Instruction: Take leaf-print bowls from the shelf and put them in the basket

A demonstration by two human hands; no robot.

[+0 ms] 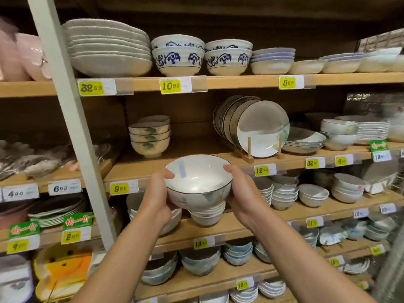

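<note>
Dim wooden shelves (229, 83), white upright post (75, 119), yellow price tags (170, 86).

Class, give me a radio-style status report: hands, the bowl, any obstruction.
Left hand and right hand both gripping the leaf-print bowl by its sides. Bowl upright, held in front of the shelf. Basket not in view.

We record the bowl (197, 182) as glazed ceramic, glossy and smooth, with a thin dark rim. The shelf (229, 82) is light wood with a matt finish. The price tags (170, 86) are paper, seated behind clear, shiny plastic strips (197, 83). The plate rack (249, 147) is bare wood. The post (72, 106) carries smooth, matt paint.
</note>
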